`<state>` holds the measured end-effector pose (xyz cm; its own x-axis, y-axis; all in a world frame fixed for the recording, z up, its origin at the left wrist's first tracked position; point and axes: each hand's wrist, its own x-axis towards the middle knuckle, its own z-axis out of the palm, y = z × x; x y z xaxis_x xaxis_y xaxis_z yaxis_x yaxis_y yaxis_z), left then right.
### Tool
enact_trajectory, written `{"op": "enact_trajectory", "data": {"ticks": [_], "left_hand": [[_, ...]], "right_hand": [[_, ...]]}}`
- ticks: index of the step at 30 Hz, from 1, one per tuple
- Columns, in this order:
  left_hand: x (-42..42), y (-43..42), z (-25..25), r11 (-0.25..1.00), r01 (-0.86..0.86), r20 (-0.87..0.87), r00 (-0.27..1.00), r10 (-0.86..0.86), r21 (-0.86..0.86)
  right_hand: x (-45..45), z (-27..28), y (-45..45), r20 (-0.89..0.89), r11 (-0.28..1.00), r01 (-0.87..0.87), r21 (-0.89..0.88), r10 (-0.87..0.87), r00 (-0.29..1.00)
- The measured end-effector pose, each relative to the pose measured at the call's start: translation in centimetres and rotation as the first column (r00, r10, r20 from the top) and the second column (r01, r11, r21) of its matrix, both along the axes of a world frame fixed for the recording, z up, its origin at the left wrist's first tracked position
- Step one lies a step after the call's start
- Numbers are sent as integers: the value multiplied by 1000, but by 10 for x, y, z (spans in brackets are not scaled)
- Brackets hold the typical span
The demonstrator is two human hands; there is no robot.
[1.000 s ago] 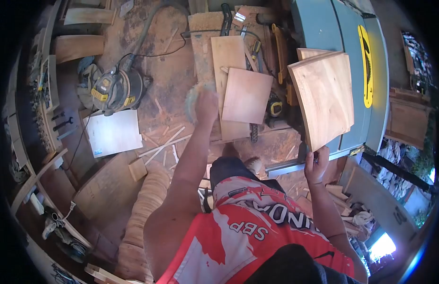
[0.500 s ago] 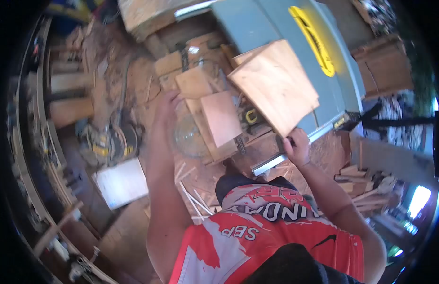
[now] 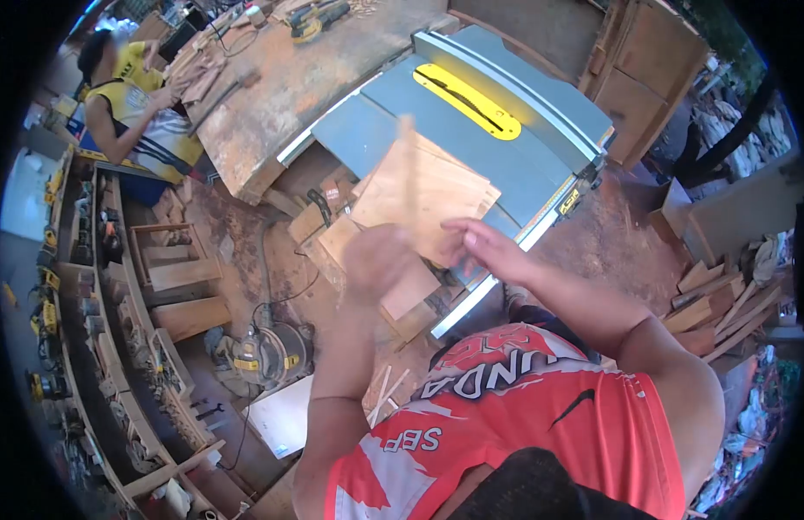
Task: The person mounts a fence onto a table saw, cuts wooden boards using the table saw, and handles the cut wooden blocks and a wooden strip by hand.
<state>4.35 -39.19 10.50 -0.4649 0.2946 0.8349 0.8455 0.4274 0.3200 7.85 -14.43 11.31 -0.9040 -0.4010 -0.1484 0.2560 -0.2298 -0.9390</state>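
My left hand [image 3: 380,260] is blurred by motion, its fingers closed around a thin wooden strip [image 3: 407,165] that stands up from it. Behind the strip, a stack of flat wooden boards [image 3: 454,186] rests on the near corner of a blue-grey table saw [image 3: 358,130]. My right hand [image 3: 481,247] is open at the near corner of this stack, fingers stretched and a little apart; whether they touch the boards I cannot tell. Below my left hand lies another wooden board [image 3: 410,293], partly hidden by the hand and forearm.
A yellow insert [image 3: 467,100] and a long fence [image 3: 514,95] are on the saw. A dusty workbench [image 3: 272,113] adjoins it, with another person [image 3: 137,121] beyond. A round black-and-yellow machine [image 3: 267,355] stands on the floor near tool shelves [image 3: 116,347]. Scrap wood [image 3: 714,303] lies right.
My left hand has moved right from the lower boards and now has the wooden strip. My right hand has come off the board's corner and opened. The view has swung left, showing another person.
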Motion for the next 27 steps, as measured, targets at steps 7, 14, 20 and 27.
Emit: {"op": "enact_trajectory", "data": {"ticks": [7, 14, 20, 27], "left_hand": [[-29, 178, -12, 989, 52, 144, 989, -31, -142], [-73, 291, -52, 990, 5, 611, 787, 82, -139], [-111, 344, -82, 991, -125, 713, 691, 120, -46], [-133, 354, -98, 899, -254, 540, 729, 420, -357]], "right_hand": [[-64, -23, 105, 153, 989, 117, -89, -103, 983], [-141, -86, 217, 212, 978, 147, 147, -176, 961], [-159, -104, 236, 370, 984, 173, -34, -148, 917], [-99, -92, 281, 347, 993, 49, -108, -9, 938]]}}
